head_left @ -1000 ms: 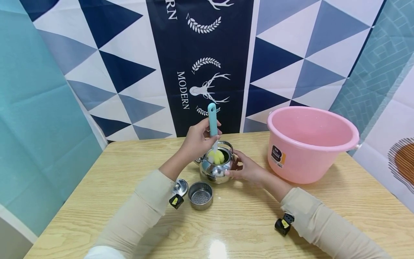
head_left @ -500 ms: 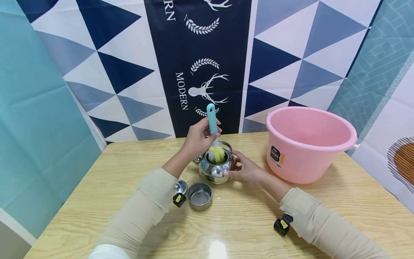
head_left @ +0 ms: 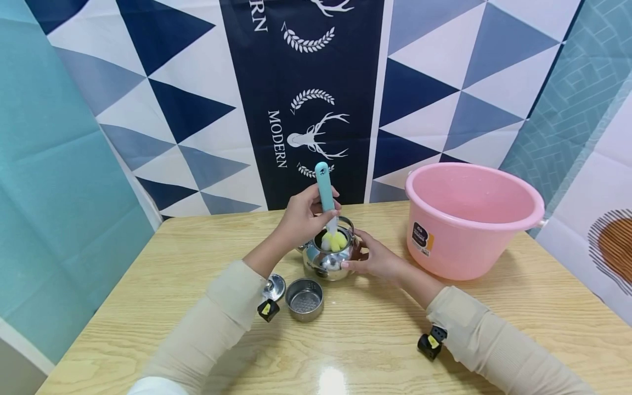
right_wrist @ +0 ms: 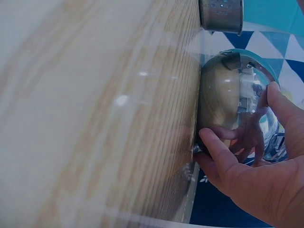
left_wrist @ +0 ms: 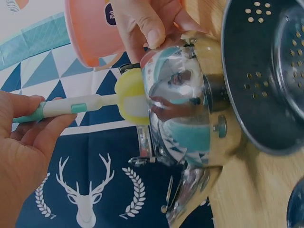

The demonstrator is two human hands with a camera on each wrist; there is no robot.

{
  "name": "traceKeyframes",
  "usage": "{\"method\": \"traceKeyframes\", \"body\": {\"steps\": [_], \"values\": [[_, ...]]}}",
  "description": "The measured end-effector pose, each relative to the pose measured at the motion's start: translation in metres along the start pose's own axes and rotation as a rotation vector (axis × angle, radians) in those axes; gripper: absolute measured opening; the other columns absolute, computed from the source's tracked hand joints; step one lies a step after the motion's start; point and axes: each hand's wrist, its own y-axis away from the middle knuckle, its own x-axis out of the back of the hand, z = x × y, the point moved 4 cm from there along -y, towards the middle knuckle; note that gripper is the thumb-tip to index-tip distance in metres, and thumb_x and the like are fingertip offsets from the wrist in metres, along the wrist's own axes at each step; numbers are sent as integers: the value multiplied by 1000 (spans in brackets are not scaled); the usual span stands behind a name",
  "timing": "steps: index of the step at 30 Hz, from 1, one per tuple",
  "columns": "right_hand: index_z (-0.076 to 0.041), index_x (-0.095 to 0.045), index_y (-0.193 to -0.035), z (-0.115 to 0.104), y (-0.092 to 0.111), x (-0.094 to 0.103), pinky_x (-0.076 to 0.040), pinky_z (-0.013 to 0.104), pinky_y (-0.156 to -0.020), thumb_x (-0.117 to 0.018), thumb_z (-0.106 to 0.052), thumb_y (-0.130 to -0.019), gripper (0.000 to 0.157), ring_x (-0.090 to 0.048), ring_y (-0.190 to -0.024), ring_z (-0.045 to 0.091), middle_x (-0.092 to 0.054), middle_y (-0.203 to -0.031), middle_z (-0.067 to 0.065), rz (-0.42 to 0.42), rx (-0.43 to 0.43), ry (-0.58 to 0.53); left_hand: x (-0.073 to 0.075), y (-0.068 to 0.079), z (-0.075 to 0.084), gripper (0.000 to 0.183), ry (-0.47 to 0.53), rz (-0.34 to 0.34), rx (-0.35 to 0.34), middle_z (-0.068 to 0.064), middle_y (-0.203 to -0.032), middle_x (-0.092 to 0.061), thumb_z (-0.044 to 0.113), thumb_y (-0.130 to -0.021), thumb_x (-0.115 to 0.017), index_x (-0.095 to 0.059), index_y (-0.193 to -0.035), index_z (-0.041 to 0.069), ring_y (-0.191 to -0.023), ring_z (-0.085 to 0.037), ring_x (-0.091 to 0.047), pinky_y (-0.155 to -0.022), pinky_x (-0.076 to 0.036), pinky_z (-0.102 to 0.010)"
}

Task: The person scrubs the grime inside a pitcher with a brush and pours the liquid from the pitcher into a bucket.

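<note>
My left hand (head_left: 302, 219) grips the turquoise and white handle of a sponge brush (head_left: 324, 186). Its yellow sponge head sits in the open mouth of a shiny metal teapot (head_left: 328, 266), partly hidden inside. In the left wrist view the brush handle (left_wrist: 71, 105) lies between thumb and fingers, and the sponge enters the teapot (left_wrist: 178, 109). My right hand (head_left: 372, 257) holds the teapot's right side, thumb and fingers spread around the body. The right wrist view shows the right hand (right_wrist: 256, 180) touching the teapot (right_wrist: 223, 95), which stands on the table.
A perforated metal strainer (head_left: 304, 300) stands on the wooden table (head_left: 375, 340) in front of the teapot. Left of it lies a metal lid (head_left: 274, 287), partly covered by the left wrist's camera. A large pink basin (head_left: 459, 247) stands at the right. Patterned cloth (head_left: 192, 109) hangs behind.
The brush has shifted slightly in the teapot's mouth, its handle end now a little lower. My left forearm has swung slightly right, then back left. The right hand and teapot stay nearly still.
</note>
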Motion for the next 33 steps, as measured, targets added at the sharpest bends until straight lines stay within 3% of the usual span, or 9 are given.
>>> {"method": "traceKeyframes", "body": {"steps": [12, 25, 33], "values": [[-10, -15, -156, 2, -1, -1, -48, 43, -96, -78, -23, -85, 95, -46, -124, 42, -33, -145, 32, 9, 2, 6, 13, 2, -2, 26, -70, 5, 14, -12, -99, -70, -5, -89, -67, -58, -113, 0, -86, -20, -71, -80, -57, -27], [-9, -15, -155, 2, -1, -1, -53, 35, -85, -78, -20, -85, 95, -49, -117, 37, -37, -140, 31, 4, 26, -23, 2, -8, -11, 28, 55, 52, 25, -15, -100, -70, -10, -88, -65, -57, -114, -2, -90, -27, -71, -82, -57, -29], [-9, -15, -155, 3, -2, 0, -48, 39, -93, -77, -26, -86, 95, -48, -118, 37, -38, -141, 29, 6, 19, 33, -1, -4, -7, 27, 80, 15, 50, -14, -98, -70, -9, -89, -64, -56, -113, 0, -86, -22, -71, -83, -57, -30]]}}
